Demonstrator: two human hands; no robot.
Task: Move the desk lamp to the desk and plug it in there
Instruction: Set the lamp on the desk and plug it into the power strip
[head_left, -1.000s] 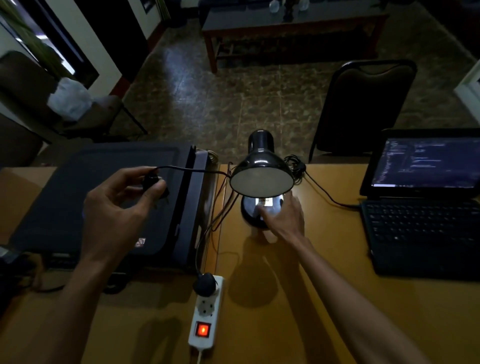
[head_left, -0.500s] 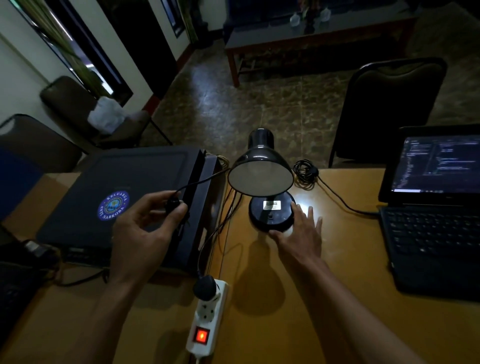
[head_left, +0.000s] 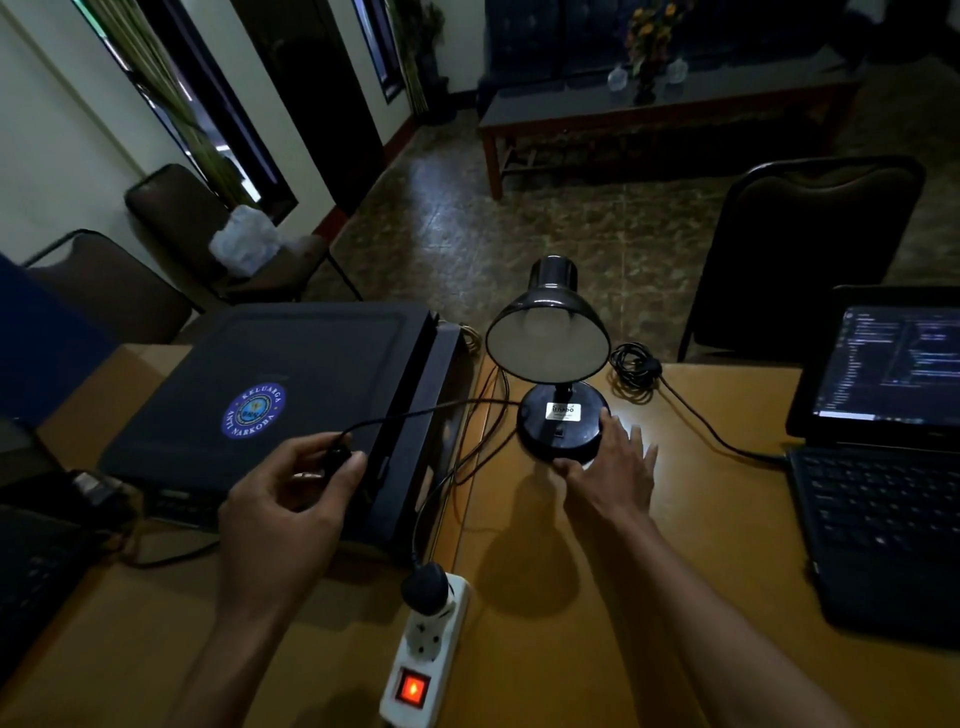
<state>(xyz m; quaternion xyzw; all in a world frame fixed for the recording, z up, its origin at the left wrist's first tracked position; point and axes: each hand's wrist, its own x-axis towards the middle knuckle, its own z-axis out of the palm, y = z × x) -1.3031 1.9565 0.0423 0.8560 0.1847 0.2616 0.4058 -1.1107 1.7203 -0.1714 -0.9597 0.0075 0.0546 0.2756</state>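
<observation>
Black desk lamp (head_left: 553, 364) stands upright on the wooden surface (head_left: 561, 623), shade tilted toward the camera, round base w/ a white label facing up. Bulb looks unlit, though a pale bright patch lies on the surface just right of the base.

Right hand (head_left: 610, 467) lies flat beside the base, fingers spread, thumb and fingertips touching the base's near-right edge; it grips nothing.

Left hand (head_left: 283, 514) is raised over the near edge of a black case (head_left: 270, 395) w/ a round blue sticker. Thumb and forefinger are pinched on a small black piece on the lamp cord (head_left: 415, 413), prob. the plug (head_left: 337, 454), but too dark to be sure. The cord runs from that hand across the case to the lamp base.

White power strip (head_left: 426, 654) sits near the camera, btwn the two forearms, its red switch glowing. A black plug occupies its far socket; the next socket is free.

Open laptop (head_left: 883, 441) at right, screen lit, w/ a coiled black cable (head_left: 634, 369) behind the lamp leading to it. Dark chair (head_left: 810, 249) stands past the surface's far edge.
</observation>
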